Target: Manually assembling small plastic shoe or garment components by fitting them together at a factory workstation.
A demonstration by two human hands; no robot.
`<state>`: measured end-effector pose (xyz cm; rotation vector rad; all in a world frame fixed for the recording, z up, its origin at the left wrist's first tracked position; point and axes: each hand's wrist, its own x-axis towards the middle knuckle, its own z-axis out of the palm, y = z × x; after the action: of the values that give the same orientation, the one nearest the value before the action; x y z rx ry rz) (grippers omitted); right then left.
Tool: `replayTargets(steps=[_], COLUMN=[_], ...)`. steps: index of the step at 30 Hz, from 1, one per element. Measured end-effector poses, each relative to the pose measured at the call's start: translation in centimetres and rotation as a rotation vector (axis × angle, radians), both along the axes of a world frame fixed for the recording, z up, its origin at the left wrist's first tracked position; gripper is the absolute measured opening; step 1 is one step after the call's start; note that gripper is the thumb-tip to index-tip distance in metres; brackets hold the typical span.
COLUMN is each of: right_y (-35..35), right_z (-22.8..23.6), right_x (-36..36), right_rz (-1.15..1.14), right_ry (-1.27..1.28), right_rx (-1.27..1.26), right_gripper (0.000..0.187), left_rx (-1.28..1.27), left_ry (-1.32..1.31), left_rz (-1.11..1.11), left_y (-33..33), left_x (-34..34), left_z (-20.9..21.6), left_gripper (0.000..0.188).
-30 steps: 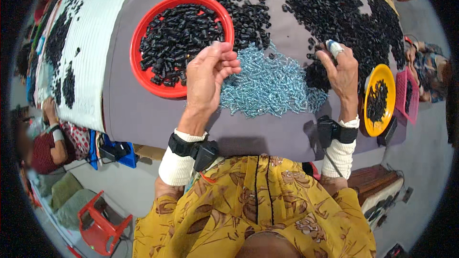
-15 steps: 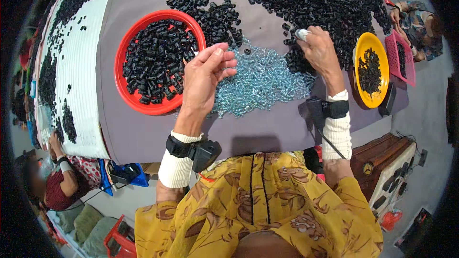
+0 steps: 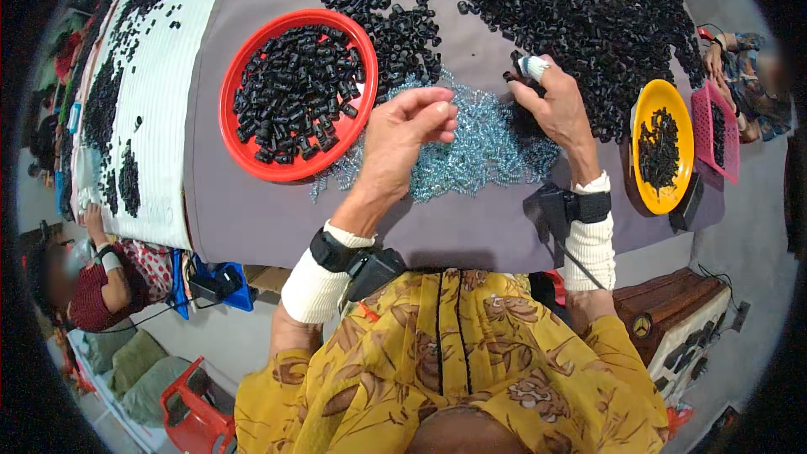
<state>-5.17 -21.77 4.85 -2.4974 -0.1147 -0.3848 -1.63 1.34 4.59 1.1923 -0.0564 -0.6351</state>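
Over a pile of small shiny blue coil springs (image 3: 479, 147), my left hand (image 3: 408, 134) is closed, thumb pressed to its curled fingers. Whatever it pinches, if anything, is too small to make out. My right hand (image 3: 559, 105) is at the edge of the heap of small black plastic parts (image 3: 563, 8). A white wrap (image 3: 533, 68) covers one of its fingertips. Between that finger and the thumb is a small black plastic part (image 3: 511, 76). Left of my left hand, a round red tray (image 3: 228, 109) holds many black tubular parts (image 3: 294, 92).
On the grey table cover (image 3: 252, 219), a yellow oval tray (image 3: 685, 151) and a pink basket (image 3: 734, 164) with black parts stand right. A white ribbed surface (image 3: 160, 118) carries more parts. Other people sit left (image 3: 101, 290) and right (image 3: 748, 76). A red chair (image 3: 189, 408) stands lower left.
The view has shifted, so the table things sit farther right. My left hand has left the red tray's edge and closed over the springs. My right thumb and wrapped finger have spread around a black part.
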Motion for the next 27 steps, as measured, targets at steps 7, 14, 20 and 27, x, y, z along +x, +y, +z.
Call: replayTargets(steps=[7, 14, 20, 27], right_y=[3.5, 5.9, 4.4, 3.0], right_z=[2.0, -0.1, -0.2, -2.3], right_x=[-1.3, -2.3, -1.1, 2.4], right_rz=[0.088, 0.121, 0.06, 0.109], right_ry=[0.069, 0.05, -0.058, -0.059], right_rx=[0.347, 0.364, 0.053, -0.118], right_gripper=[0.017, 0.012, 0.012, 0.008], left_rx=[-0.038, 0.0, -0.139, -0.153], left_ry=[-0.085, -0.056, 0.043, -0.003], left_rz=[-0.029, -0.033, 0.047, 0.123], left_y=[-2.2, -0.3, 1.1, 1.8], left_x=[-0.5, -2.1, -1.4, 0.6], left_z=[-0.1, -1.5, -2.2, -1.2], left_gripper=[0.027, 0.023, 0.017, 0.017])
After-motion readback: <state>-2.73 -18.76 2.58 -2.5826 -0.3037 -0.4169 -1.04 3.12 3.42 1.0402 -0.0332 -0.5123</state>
